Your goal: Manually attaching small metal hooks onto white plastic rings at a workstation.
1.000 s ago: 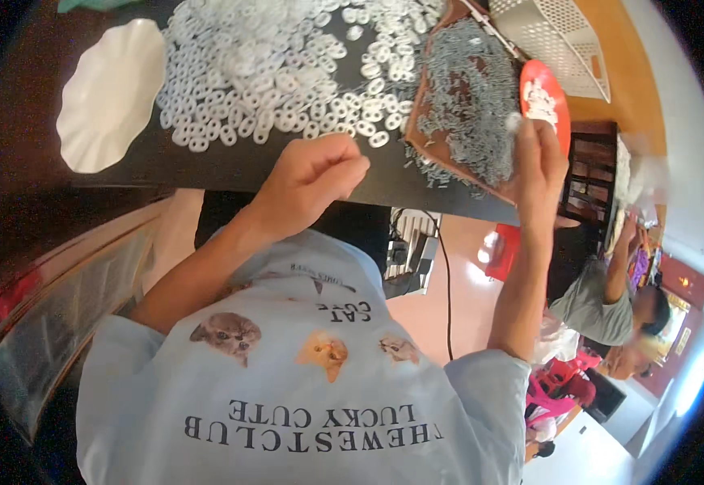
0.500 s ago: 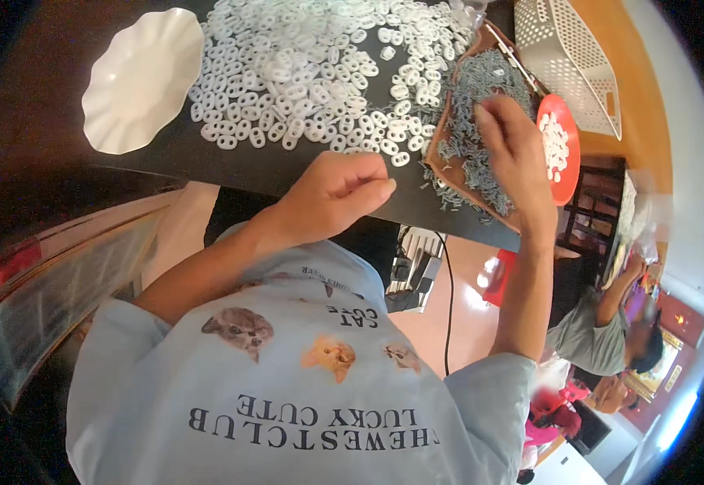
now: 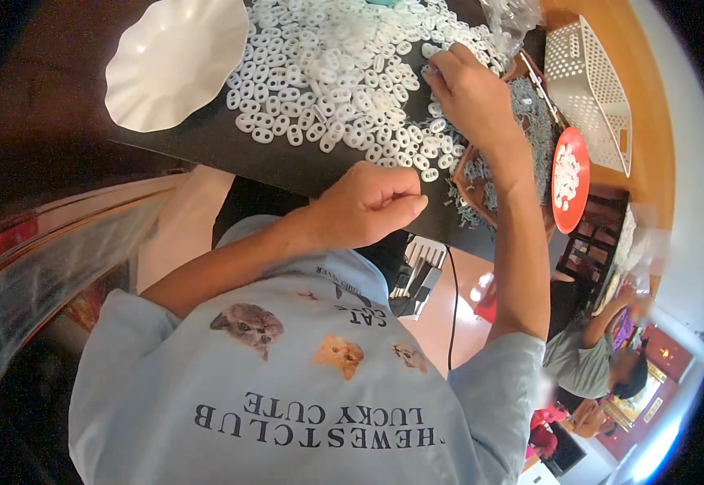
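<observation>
My left hand (image 3: 368, 206) is closed in a loose fist in front of the table's near edge, thumb pressed to the curled fingers. What it holds, if anything, is hidden. My right hand (image 3: 475, 95) has its fingers bent together at the right side of the white pieces, and I cannot make out what lies between the fingertips. Many small white oval pieces with two holes (image 3: 287, 101) spread over the dark table (image 3: 287, 162). Beside my right wrist, small grey peg-like bits (image 3: 539, 133) fill a brown shallow tray (image 3: 475, 196), partly hidden by my forearm.
A white wavy-edged dish (image 3: 175, 65) stands on the left. To the right are a red plate (image 3: 569, 224) of small white parts and a white perforated basket (image 3: 566, 77). Clear plastic (image 3: 513, 20) lies at the far side. Another person (image 3: 582, 356) sits farther right.
My right hand has gone from the grey bits up and left to the white pieces. My left hand stays closed. The whole view has shifted slightly.
</observation>
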A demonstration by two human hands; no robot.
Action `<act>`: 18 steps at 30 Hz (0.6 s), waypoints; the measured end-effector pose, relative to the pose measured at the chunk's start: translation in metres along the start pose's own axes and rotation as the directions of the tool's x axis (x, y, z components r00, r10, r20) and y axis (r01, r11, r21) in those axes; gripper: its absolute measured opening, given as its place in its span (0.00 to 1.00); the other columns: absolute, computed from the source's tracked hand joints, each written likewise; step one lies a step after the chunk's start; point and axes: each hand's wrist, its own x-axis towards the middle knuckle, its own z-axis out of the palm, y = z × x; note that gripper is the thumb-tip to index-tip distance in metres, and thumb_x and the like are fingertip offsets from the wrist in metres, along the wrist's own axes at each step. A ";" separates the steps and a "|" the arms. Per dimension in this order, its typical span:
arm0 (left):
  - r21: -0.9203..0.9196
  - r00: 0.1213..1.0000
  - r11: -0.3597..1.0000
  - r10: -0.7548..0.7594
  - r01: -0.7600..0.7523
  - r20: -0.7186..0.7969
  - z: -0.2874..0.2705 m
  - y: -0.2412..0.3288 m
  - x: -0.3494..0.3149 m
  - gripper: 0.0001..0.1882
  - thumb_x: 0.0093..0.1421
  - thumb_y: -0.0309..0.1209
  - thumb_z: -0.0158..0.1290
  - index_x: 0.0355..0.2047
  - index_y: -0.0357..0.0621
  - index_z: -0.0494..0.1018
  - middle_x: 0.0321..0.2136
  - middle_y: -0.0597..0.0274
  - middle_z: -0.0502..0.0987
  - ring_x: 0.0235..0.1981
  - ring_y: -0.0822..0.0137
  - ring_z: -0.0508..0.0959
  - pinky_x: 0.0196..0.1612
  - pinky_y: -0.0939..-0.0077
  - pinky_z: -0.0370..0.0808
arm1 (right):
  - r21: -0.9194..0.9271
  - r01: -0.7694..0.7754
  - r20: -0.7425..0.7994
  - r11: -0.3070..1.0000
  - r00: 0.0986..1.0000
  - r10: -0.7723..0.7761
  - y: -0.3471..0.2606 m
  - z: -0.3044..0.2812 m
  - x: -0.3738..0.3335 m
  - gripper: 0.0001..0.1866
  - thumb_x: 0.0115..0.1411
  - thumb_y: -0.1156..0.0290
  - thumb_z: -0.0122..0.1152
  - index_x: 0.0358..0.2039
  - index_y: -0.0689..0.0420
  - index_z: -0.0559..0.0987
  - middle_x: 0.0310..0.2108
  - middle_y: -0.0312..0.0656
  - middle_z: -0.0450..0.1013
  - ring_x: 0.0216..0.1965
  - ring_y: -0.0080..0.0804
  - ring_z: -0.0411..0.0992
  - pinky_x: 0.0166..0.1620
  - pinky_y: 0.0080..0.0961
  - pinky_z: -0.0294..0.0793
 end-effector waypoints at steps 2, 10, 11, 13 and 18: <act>-0.003 1.000 1.000 -0.010 0.010 -0.003 0.000 0.001 0.000 0.12 0.60 0.28 0.50 0.20 0.39 0.65 0.13 0.72 0.60 0.17 0.81 0.59 0.19 0.79 0.57 | -0.060 -0.031 0.070 0.998 0.997 0.035 0.000 0.001 0.002 0.10 0.57 0.66 0.56 0.38 0.55 0.76 0.32 0.43 0.70 0.32 0.46 0.72 0.32 0.37 0.72; 0.003 0.999 0.999 -0.042 0.042 0.003 0.001 0.001 0.003 0.12 0.60 0.28 0.50 0.21 0.39 0.65 0.14 0.71 0.62 0.17 0.80 0.60 0.19 0.79 0.58 | 0.020 -0.008 -0.010 1.000 1.000 0.008 0.004 0.005 0.004 0.10 0.58 0.66 0.56 0.37 0.57 0.76 0.31 0.43 0.70 0.31 0.47 0.72 0.32 0.37 0.72; -0.003 0.997 0.997 -0.076 0.076 0.010 0.001 0.000 0.003 0.12 0.61 0.29 0.49 0.21 0.39 0.65 0.14 0.71 0.63 0.18 0.80 0.61 0.20 0.80 0.59 | 0.054 0.008 -0.035 0.999 0.999 -0.006 0.005 0.006 0.004 0.10 0.58 0.66 0.56 0.36 0.58 0.76 0.31 0.43 0.70 0.31 0.48 0.72 0.32 0.38 0.72; -0.003 0.993 0.993 -0.116 0.116 0.026 0.002 0.000 0.003 0.12 0.61 0.29 0.48 0.21 0.39 0.65 0.15 0.71 0.64 0.19 0.80 0.61 0.21 0.80 0.59 | 0.078 0.031 -0.078 0.997 0.997 -0.024 0.009 0.005 0.001 0.09 0.58 0.68 0.57 0.34 0.60 0.76 0.29 0.45 0.71 0.29 0.46 0.72 0.32 0.35 0.71; -0.375 0.978 0.912 -0.204 0.170 -0.052 0.003 0.020 0.005 0.17 0.67 0.43 0.39 0.34 0.40 0.66 0.25 0.64 0.69 0.24 0.76 0.67 0.26 0.81 0.65 | 0.575 -0.189 -0.052 0.796 0.963 0.266 -0.021 -0.030 -0.016 0.06 0.56 0.73 0.59 0.31 0.63 0.76 0.22 0.45 0.69 0.23 0.36 0.70 0.29 0.28 0.68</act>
